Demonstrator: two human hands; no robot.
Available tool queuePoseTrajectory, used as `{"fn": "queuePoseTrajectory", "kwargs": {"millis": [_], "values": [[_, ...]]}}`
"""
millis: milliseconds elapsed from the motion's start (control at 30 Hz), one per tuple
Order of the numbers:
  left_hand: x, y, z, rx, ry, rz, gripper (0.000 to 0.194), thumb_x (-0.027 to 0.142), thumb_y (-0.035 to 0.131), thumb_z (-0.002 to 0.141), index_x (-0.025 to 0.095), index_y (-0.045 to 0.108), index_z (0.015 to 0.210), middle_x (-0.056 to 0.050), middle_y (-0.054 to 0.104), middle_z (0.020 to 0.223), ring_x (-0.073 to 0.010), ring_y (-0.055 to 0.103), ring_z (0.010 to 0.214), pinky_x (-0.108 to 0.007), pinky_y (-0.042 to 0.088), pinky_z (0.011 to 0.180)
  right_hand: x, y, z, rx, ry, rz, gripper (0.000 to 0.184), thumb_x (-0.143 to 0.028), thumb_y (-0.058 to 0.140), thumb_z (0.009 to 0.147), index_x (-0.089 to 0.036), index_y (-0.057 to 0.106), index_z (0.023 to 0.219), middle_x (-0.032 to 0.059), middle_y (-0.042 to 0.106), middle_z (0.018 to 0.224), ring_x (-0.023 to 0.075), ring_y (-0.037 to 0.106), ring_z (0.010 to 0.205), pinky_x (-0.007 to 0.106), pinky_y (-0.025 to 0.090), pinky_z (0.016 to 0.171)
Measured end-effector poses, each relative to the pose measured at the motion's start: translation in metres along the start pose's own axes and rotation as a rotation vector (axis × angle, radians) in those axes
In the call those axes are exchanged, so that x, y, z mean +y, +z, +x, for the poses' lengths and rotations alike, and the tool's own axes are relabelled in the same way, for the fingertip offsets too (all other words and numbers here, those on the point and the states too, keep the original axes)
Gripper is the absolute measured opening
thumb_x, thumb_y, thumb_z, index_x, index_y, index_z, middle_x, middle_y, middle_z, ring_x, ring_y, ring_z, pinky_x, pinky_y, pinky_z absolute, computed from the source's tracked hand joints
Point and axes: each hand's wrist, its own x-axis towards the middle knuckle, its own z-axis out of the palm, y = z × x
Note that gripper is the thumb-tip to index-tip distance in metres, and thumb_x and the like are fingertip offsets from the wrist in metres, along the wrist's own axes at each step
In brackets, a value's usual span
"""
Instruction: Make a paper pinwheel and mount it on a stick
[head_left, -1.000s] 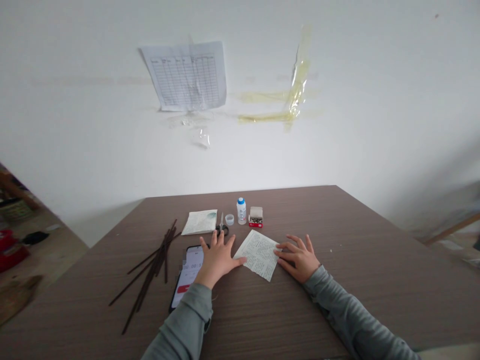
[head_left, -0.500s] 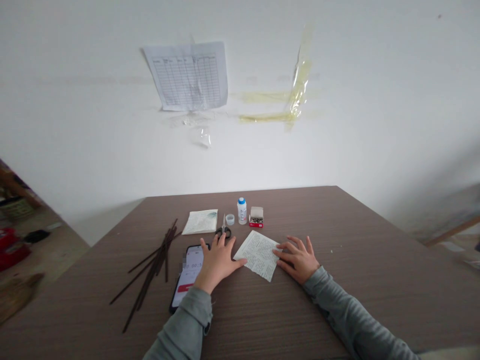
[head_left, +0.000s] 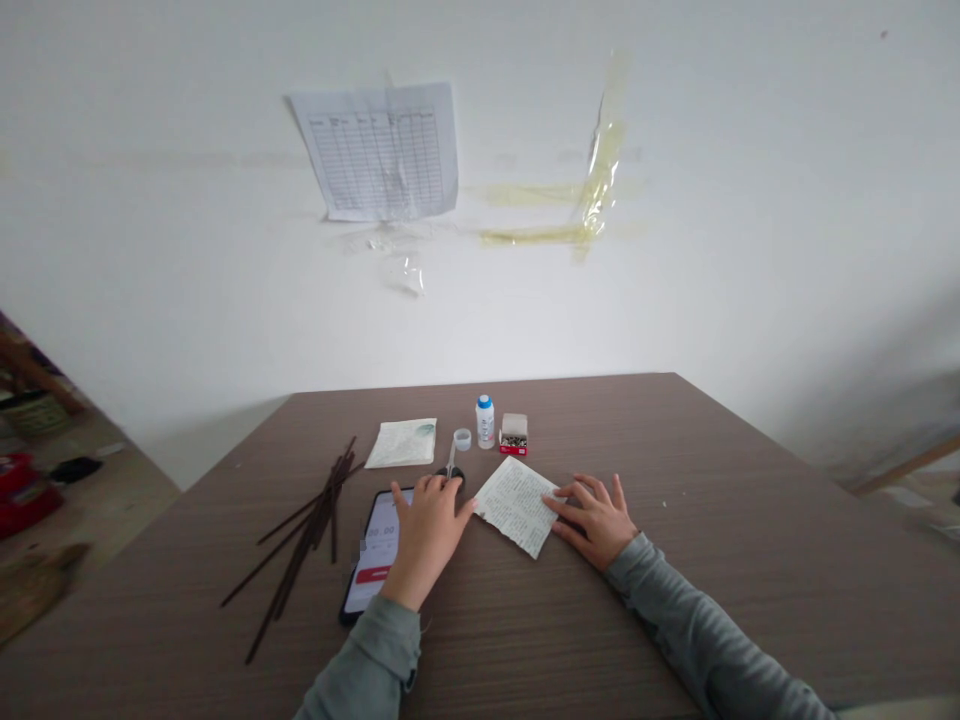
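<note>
The right hand [head_left: 596, 522] lies over the right-hand corner of a small sheet of paper [head_left: 517, 505], its fingers fanned and loosely bent. Its grip is spread rather than pinched; the fingertips rest on the paper's edge, the palm beyond it. The sheet lies flat on the desk [head_left: 742, 500], turned like a diamond and covered in lines of writing too small to read.

The left hand [head_left: 429, 535] reaches across the lower right of the phone [head_left: 382, 540], fingers forward, thumb set apart and pointing to the sheet's left corner. That grip is spread too, with nothing between thumb and fingers; the fingertips are at the dark handles of the scissors [head_left: 451, 464] – whether they touch them, I cannot tell. The scissors' blades point away, towards a small clear ring [head_left: 462, 440].

Beside the ring stands 1 upright white bottle [head_left: 485, 425] with a blue cap, and next to it 1 small red box [head_left: 514, 440], its lid up, holding small pieces too tiny to make out. Left of the scissors lies a pale folded paper [head_left: 402, 443]; left of the phone, a loose, crossing bundle of dark thin sticks [head_left: 309, 525].

On the wall [head_left: 750, 200] hang 1 printed table sheet [head_left: 382, 160] and strips of yellowed tape [head_left: 600, 190].
</note>
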Motion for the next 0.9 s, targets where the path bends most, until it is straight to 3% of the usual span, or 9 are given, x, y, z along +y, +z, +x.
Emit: {"fn": "queuePoseTrajectory", "kwargs": {"millis": [133, 333, 600, 767, 900], "values": [[-0.002, -0.005, 0.006, 0.059, -0.079, 0.065, 0.04, 0.022, 0.07, 0.121, 0.029, 0.1, 0.147, -0.022, 0.087, 0.172, -0.0502, 0.071, 0.172, -0.093, 0.043, 0.151, 0.002, 0.002, 0.0, -0.015, 0.005, 0.003, 0.045, -0.032, 0.077, 0.119, -0.049, 0.096, 0.156, 0.0093, 0.094, 0.157, 0.0549, 0.073, 0.166, 0.101, 0.042, 0.145], [-0.008, -0.002, 0.01, 0.037, -0.095, 0.129, 0.045, 0.014, 0.062, 0.118, 0.026, 0.102, 0.133, -0.021, 0.083, 0.178, -0.0489, 0.068, 0.174, -0.092, 0.044, 0.15, 0.004, 0.004, 0.0, -0.014, 0.006, 0.015, 0.047, -0.031, 0.078, 0.119, -0.051, 0.095, 0.158, 0.0084, 0.094, 0.157, 0.052, 0.073, 0.165, 0.102, 0.042, 0.145], [-0.012, 0.005, 0.011, 0.079, -0.038, 0.061, 0.044, 0.01, 0.061, 0.113, 0.028, 0.101, 0.116, -0.016, 0.087, 0.174, -0.0481, 0.065, 0.176, -0.093, 0.041, 0.152, 0.005, 0.012, 0.0, -0.015, 0.023, -0.025, 0.047, -0.032, 0.076, 0.121, -0.05, 0.095, 0.16, 0.0079, 0.093, 0.161, 0.0546, 0.072, 0.167, 0.102, 0.041, 0.146], [-0.003, 0.01, 0.007, 0.157, 0.015, -0.033, 0.041, 0.011, 0.06, 0.115, 0.025, 0.098, 0.11, -0.019, 0.083, 0.18, -0.0509, 0.062, 0.182, -0.092, 0.039, 0.155, 0.007, 0.016, -0.001, 0.014, 0.017, -0.048, 0.048, -0.03, 0.069, 0.124, -0.051, 0.095, 0.158, 0.0063, 0.094, 0.158, 0.0516, 0.075, 0.164, 0.099, 0.047, 0.145], [0.005, 0.015, 0.003, 0.207, 0.095, -0.081, 0.039, 0.012, 0.06, 0.117, 0.025, 0.095, 0.108, -0.019, 0.083, 0.179, -0.0505, 0.062, 0.183, -0.091, 0.04, 0.156, 0.01, 0.019, -0.001, 0.007, 0.015, -0.041, 0.048, -0.03, 0.068, 0.126, -0.047, 0.094, 0.162, 0.0088, 0.094, 0.16, 0.0505, 0.075, 0.165, 0.102, 0.045, 0.144]]}}
